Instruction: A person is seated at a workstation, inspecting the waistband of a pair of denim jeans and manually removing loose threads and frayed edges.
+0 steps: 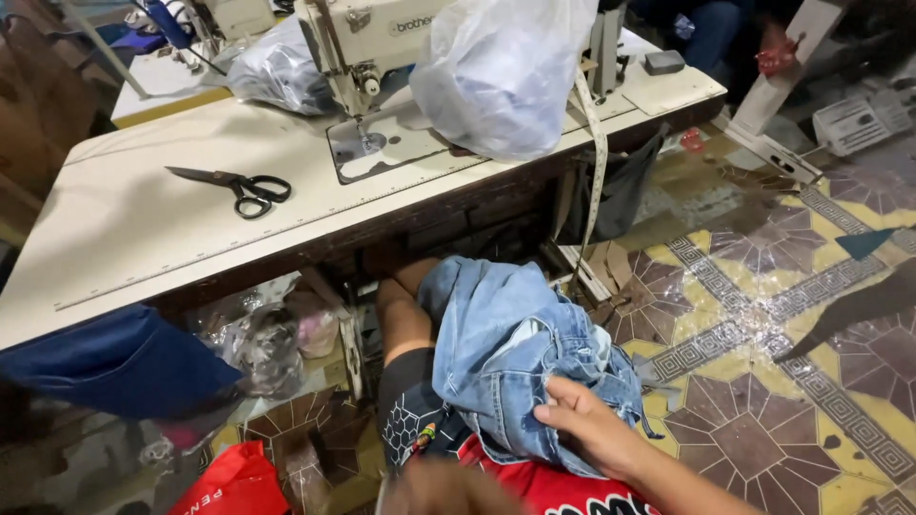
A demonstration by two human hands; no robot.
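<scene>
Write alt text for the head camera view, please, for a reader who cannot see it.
A seated person's right hand grips a crumpled light-blue denim garment on their lap, before a cream sewing table. On the table are black-handled scissors, a white sewing machine and a translucent plastic bag.

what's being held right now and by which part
The right hand grips a bunched light-blue denim garment on the lap, at a lower fold near a seam. The left hand is a blur at the bottom edge; its hold cannot be told.

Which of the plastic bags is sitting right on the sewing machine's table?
The big translucent white plastic bag, resting on the table beside the sewing machine. The red bag and the crumpled clear bag lie on the floor below.
</scene>
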